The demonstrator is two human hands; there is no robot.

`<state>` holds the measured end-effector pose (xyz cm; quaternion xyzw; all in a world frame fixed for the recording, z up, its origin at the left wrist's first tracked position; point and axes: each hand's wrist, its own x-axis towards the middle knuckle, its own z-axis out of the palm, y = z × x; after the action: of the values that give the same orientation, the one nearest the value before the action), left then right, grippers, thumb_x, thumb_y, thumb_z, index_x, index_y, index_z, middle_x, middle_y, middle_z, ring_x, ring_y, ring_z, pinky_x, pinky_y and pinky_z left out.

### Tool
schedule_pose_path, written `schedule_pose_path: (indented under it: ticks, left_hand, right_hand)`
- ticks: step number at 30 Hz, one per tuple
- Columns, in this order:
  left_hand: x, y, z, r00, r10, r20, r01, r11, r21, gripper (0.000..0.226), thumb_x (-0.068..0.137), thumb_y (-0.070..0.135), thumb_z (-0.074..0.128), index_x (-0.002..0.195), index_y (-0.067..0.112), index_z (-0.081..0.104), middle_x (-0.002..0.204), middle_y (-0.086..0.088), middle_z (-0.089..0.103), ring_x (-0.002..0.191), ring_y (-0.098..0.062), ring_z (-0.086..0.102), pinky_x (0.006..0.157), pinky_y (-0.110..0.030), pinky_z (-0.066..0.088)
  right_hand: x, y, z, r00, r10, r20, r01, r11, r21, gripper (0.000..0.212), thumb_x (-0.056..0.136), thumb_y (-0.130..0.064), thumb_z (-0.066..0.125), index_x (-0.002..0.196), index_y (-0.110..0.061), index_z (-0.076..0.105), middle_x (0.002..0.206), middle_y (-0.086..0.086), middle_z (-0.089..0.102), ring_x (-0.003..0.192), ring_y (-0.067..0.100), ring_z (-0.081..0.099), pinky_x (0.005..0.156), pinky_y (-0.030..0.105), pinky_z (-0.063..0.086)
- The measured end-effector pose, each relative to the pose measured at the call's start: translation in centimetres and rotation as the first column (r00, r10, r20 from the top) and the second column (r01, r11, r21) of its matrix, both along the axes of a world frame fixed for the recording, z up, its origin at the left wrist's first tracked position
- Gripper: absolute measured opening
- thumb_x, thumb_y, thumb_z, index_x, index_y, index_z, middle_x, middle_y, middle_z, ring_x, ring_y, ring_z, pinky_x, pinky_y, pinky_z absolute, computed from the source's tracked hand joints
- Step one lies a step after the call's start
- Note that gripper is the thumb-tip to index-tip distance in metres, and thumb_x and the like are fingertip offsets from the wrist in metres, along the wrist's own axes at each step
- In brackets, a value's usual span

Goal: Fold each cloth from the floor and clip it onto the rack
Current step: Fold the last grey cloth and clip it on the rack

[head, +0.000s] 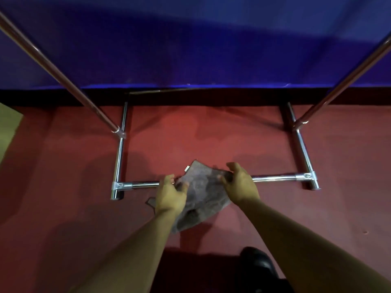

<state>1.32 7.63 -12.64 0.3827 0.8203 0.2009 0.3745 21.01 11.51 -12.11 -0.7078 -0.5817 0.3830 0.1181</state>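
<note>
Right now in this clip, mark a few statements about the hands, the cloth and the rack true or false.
1. Both hands grip one grey cloth. True: left hand and right hand hold its edges.
2. The cloth is clipped to the rack. False: it hangs in the hands above the rack base.
3. The floor is red. True.
4. The cloth is neatly folded. False: it is crumpled.
5. A dark shoe shows near the bottom edge. True.
</note>
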Motion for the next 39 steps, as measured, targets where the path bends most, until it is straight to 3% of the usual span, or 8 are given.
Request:
schedule_pose_path:
  ticks: [5, 9, 14, 18, 25, 32, 36, 39]
  left_hand:
    - [0.4, 0.0, -1.5, 0.994, -0.07, -0.09, 0.068, 0.997, -0.02, 0.047, 0.083, 0.033, 0.078, 0.123, 0.016, 0.06, 0.126, -0.006, 0.048, 0.111, -0.027, 0.059, 0.1, -0.035, 0.043]
    - [0.9, 1.0, -2.0, 0.989, -0.151, -0.004, 0.15, 0.982, -0.114, 0.031, 0.085, 0.031, 0.076, 0.11, 0.016, 0.067, 0.111, -0.007, 0.062, 0.103, -0.027, 0.063, 0.091, -0.031, 0.047]
    - [1.2, 1.3, 0.8, 0.957, -0.283, -0.069, 0.277, 0.958, -0.079, 0.023, 0.094, 0.038, 0.064, 0.105, 0.018, 0.066, 0.104, 0.0, 0.057, 0.112, -0.022, 0.048, 0.102, -0.035, 0.037]
    - [0.2, 1.3, 6.5, 0.942, -0.336, -0.016, 0.336, 0.938, 0.086, 0.022, 0.096, 0.037, 0.059, 0.085, 0.021, 0.048, 0.069, 0.007, 0.049, 0.079, -0.025, 0.053, 0.075, -0.04, 0.043]
    - [-0.8, 0.2, 21.6, 0.916, -0.394, 0.079, 0.346, 0.872, 0.347, 0.022, 0.1, 0.036, 0.055, 0.094, 0.019, 0.044, 0.077, 0.006, 0.049, 0.067, -0.011, 0.042, 0.069, -0.034, 0.04]
    - [-1.8, -3.8, 35.4, 0.876, -0.454, 0.162, 0.307, 0.784, 0.54, 0.015, 0.088, 0.042, 0.065, 0.102, 0.039, 0.059, 0.09, -0.001, 0.073, 0.075, -0.022, 0.066, 0.077, -0.035, 0.052]
    - [-3.0, -7.2, 42.0, 0.839, -0.542, 0.042, 0.43, 0.709, 0.559, 0.027, 0.098, 0.038, 0.058, 0.082, 0.018, 0.065, 0.071, 0.009, 0.061, 0.067, -0.008, 0.053, 0.071, -0.036, 0.045]
    - [-3.9, -10.0, 45.4, 0.846, -0.532, 0.044, 0.403, 0.69, 0.601, 0.035, 0.094, 0.048, 0.056, 0.085, 0.017, 0.066, 0.073, 0.005, 0.062, 0.07, -0.01, 0.053, 0.074, -0.044, 0.05]
  right_hand:
    - [-0.5, -0.2, -2.1, 0.994, 0.007, 0.105, -0.01, 1.0, 0.027, 0.048, 0.086, -0.037, 0.071, 0.129, -0.018, 0.059, 0.117, 0.01, 0.067, 0.111, 0.035, 0.057, 0.092, 0.041, 0.048]
    - [-0.6, -0.2, -1.6, 0.999, -0.017, 0.031, 0.019, 0.999, -0.049, 0.044, 0.082, -0.033, 0.074, 0.124, -0.024, 0.065, 0.111, 0.005, 0.074, 0.108, 0.031, 0.066, 0.091, 0.038, 0.053]
    - [0.1, 0.0, 1.5, 0.993, 0.109, 0.041, -0.107, 0.993, -0.048, 0.019, 0.086, -0.032, 0.069, 0.093, -0.015, 0.072, 0.085, 0.013, 0.073, 0.088, 0.037, 0.068, 0.071, 0.037, 0.051]
    - [1.2, -0.3, 6.9, 0.995, 0.104, -0.004, -0.104, 0.994, -0.033, 0.023, 0.096, -0.037, 0.059, 0.104, -0.015, 0.062, 0.097, 0.016, 0.074, 0.096, 0.036, 0.067, 0.076, 0.038, 0.05]
    - [1.8, -3.0, 21.3, 0.98, 0.084, -0.181, -0.069, 0.994, 0.087, 0.034, 0.08, -0.06, 0.066, 0.085, -0.028, 0.056, 0.08, -0.003, 0.069, 0.077, 0.019, 0.065, 0.072, 0.035, 0.051]
    - [2.1, -9.6, 34.7, 0.904, 0.259, -0.341, -0.24, 0.966, 0.098, 0.058, 0.065, -0.004, 0.09, 0.114, -0.013, 0.06, 0.094, -0.011, 0.072, 0.076, -0.009, 0.065, 0.073, 0.014, 0.052]
    - [2.6, -13.6, 39.2, 0.936, 0.28, -0.214, -0.262, 0.959, 0.11, 0.022, 0.077, -0.013, 0.082, 0.095, -0.01, 0.069, 0.084, -0.004, 0.071, 0.071, 0.0, 0.058, 0.081, 0.038, 0.057]
    - [3.0, -17.2, 41.3, 0.894, 0.186, -0.407, -0.17, 0.982, 0.077, 0.023, 0.085, -0.016, 0.078, 0.103, -0.006, 0.071, 0.103, 0.01, 0.077, 0.087, 0.016, 0.068, 0.094, 0.047, 0.056]
